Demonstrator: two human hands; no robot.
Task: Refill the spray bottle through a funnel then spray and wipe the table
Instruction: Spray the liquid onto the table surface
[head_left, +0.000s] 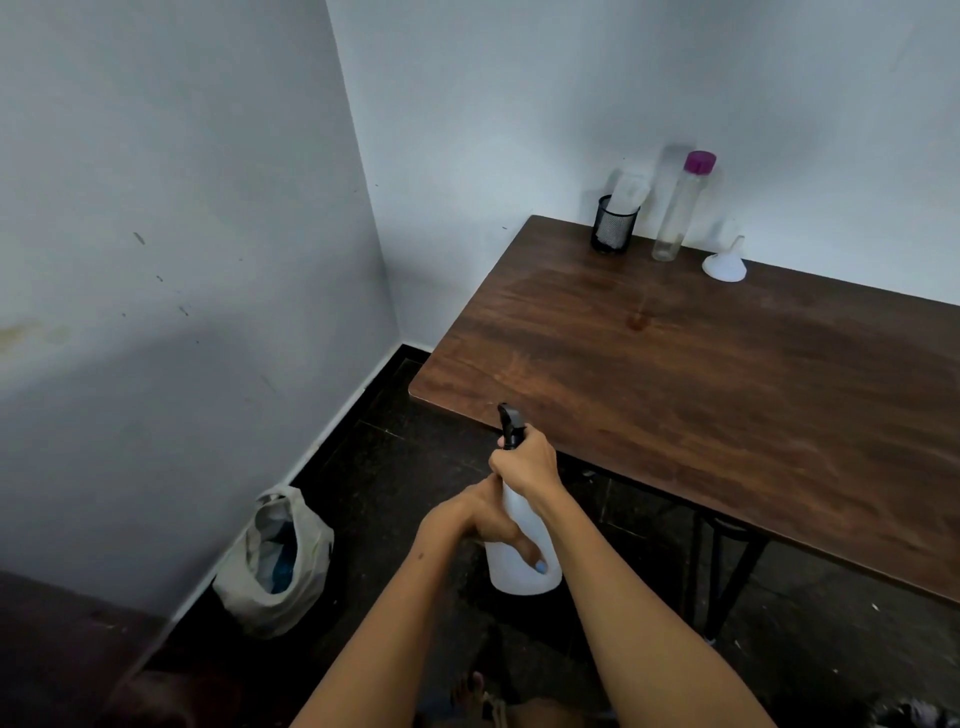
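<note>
Holding the spray bottle (522, 566) in front of the body, off the near left corner of the wooden surface (727, 389) and above the dark floor (395, 467); the bottle is not resting on anything. Bottle is white and translucent, roughly upright, with a black trigger head (510, 423) on top pointing away toward the wall.

Right hand (527, 462) is wrapped around the neck just under the trigger head, fingers clamped on the bottle. Left hand (485, 517) grips the body lower down, fingers closed around it, thumb lying across the front with a light blue nail visible. Liquid level can't be told.

At the far edge of the surface, against the wall: a black mesh cup (614, 223) with something white in it, a tall clear bottle (678, 210) with a purple cap just beside it, and a white funnel (724, 262) standing mouth-down, spout up, near that. All three are well apart from the hands. Rest of the wood shows faint streaks.

On the floor by the left wall, a pale bag (275, 566) sits open, something blue inside. A bare foot (467, 688) shows at the bottom edge.
</note>
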